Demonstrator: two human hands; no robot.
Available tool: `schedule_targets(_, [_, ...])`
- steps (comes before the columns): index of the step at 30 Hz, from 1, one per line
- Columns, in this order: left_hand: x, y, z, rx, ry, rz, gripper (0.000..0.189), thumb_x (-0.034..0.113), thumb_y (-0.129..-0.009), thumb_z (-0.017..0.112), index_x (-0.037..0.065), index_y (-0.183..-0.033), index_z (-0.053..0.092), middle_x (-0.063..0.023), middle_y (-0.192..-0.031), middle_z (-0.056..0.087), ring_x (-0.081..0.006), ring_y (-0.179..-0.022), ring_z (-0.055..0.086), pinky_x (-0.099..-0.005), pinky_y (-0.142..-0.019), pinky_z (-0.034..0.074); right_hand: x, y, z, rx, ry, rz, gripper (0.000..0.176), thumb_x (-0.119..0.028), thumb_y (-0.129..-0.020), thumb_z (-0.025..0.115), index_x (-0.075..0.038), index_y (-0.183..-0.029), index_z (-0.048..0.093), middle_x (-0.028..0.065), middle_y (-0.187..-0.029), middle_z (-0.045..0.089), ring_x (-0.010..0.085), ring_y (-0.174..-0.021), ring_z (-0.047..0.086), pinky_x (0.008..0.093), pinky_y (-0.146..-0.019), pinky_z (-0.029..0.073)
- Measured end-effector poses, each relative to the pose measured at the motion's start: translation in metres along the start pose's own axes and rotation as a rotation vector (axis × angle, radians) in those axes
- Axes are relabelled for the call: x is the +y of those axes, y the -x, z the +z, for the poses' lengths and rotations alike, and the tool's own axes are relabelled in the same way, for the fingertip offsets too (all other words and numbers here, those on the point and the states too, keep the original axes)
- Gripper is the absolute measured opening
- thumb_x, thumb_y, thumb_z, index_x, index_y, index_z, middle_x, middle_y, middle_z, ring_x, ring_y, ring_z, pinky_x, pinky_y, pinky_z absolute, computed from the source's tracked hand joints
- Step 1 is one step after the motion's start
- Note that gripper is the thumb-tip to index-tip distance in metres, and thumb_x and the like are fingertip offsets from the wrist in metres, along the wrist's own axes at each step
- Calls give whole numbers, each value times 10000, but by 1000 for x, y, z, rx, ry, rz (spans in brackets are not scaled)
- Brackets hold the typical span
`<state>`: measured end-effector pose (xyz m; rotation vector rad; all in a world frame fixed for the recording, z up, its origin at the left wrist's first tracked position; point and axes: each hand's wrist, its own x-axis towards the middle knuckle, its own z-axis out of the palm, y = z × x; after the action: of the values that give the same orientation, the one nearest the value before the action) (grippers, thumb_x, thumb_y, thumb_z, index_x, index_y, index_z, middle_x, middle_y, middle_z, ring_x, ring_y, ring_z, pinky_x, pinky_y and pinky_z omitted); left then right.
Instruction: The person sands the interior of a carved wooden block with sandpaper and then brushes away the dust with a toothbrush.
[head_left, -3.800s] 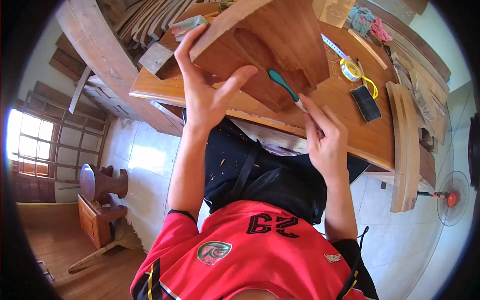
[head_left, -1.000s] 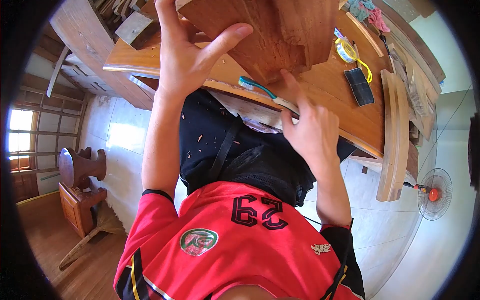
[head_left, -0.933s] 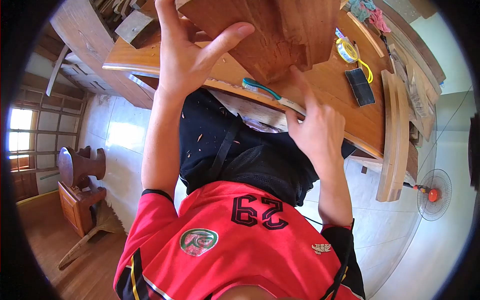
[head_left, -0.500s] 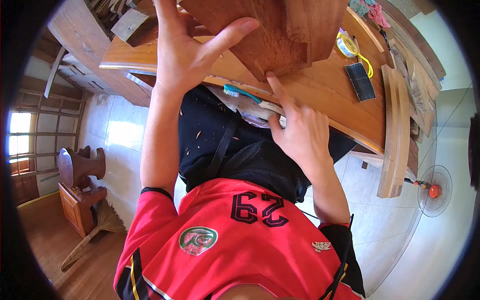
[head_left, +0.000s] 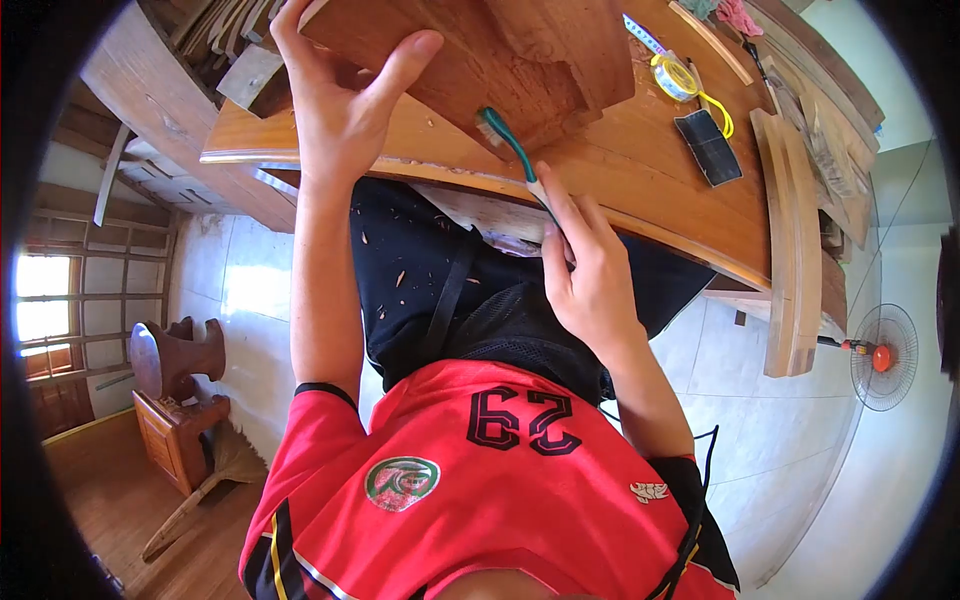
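Observation:
A reddish-brown carved piece of wood [head_left: 480, 65] is tilted up over the near edge of the wooden table [head_left: 640, 170]. My left hand [head_left: 342, 115] grips its left side, the thumb lying across the face. In my right hand [head_left: 590, 255] is a toothbrush [head_left: 513, 148] with a teal neck and a pale handle. Its bristles are right at the lower part of the wood's face, near a rough recess. The fingers wrap the handle and hide much of it, with the index finger stretched along it.
A yellow-and-white tape measure [head_left: 674, 78] and a black sheet [head_left: 708, 148] lie on the table to the right. Long wooden strips [head_left: 790, 250] stick out past its right end. A fan [head_left: 884, 358] stands at the right; a dark carved stool [head_left: 165, 360] is at left.
My right hand has raised the toothbrush, which was held low with a finger at the wood's bottom corner, so its bristles are now at the face. The wood and left hand have shifted left.

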<state>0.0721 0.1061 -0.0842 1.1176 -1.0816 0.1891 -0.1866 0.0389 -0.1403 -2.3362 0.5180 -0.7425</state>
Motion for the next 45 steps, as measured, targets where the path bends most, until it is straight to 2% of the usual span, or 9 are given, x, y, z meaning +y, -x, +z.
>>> schedule_targets(5, [-8, 1, -29, 18, -350, -128, 769, 118, -897, 821, 105, -1502, 347, -140, -1331, 565, -232, -1213, 615, -370, -965, 588, 15, 6, -13, 39, 250, 62, 636, -6, -919, 622, -137, -1532, 515, 157, -999, 595, 367, -768, 674, 451, -646, 556])
schedule_targets(10, [-19, 9, -42, 102, -41, -289, 802, 84, -843, 869, 94, -1450, 344, -133, -1305, 566, -240, -1193, 614, -376, -954, 587, 8, -3, -13, 84, 288, 41, 605, -29, -950, 621, -131, -1536, 513, 141, -953, 582, 338, -722, 659, 439, -604, 544])
schedule_targets(19, [1, 67, -37, 230, 246, -576, 964, 27, -792, 856, 104, -1564, 284, -138, -1418, 501, -262, -1298, 531, -419, -1072, 497, 20, -17, -18, 259, -172, 63, 409, -45, -1042, 534, -18, -1447, 585, 204, -1257, 681, 325, -1083, 680, 379, -932, 502])
schedule_targets(30, [33, 90, 20, 369, 267, -691, 785, 53, -888, 790, 125, -1532, 345, -128, -1364, 538, -250, -1221, 596, -409, -847, 643, 37, -52, -36, 153, -570, 391, 479, -220, -947, 797, 30, -1310, 609, 2, -962, 663, 61, -821, 583, 244, -716, 463])
schedule_targets(35, [38, 93, 46, 435, 492, -767, 605, 123, -978, 717, 145, -1452, 342, -106, -1398, 482, -266, -1264, 557, -499, -811, 665, 32, -61, -53, 153, -1090, 560, 204, -228, -939, 785, -123, -982, 615, -87, -763, 439, -8, -464, 245, 239, -440, 162])
schedule_targets(38, [52, 89, 57, 387, 585, -728, 596, 120, -1004, 671, 158, -1483, 319, -117, -1425, 460, -296, -1277, 546, -552, -846, 652, 31, -69, -72, 257, -1141, 528, 195, -233, -947, 765, -123, -959, 604, -84, -802, 466, 4, -463, 257, 237, -444, 176])
schedule_targets(40, [54, 91, 53, 330, 520, -651, 619, 325, -1047, 576, 181, -1558, 258, -122, -1474, 421, -337, -1300, 527, -648, -905, 602, 29, -74, -86, 309, -1125, 489, 179, -289, -967, 722, -139, -955, 624, -78, -798, 535, 26, -455, 281, 217, -449, 191])
schedule_targets(43, [54, 77, 43, 370, 399, -502, 910, 708, -959, 537, 137, -1606, 249, -168, -1510, 448, -327, -1409, 475, -455, -1123, 458, 26, -81, -121, 343, -1183, 430, 204, -245, -927, 770, -110, -949, 619, -73, -736, 490, 24, -441, 275, 229, -443, 178])
schedule_targets(45, [58, 62, 24, 204, 425, -446, 1038, 836, -913, 475, 143, -1638, 205, -250, -1529, 445, -312, -1410, 486, -464, -1160, 405, 6, -86, -149, 352, -1100, 444, 216, -251, -916, 779, -110, -941, 617, -79, -702, 490, 24, -440, 279, 230, -442, 177])
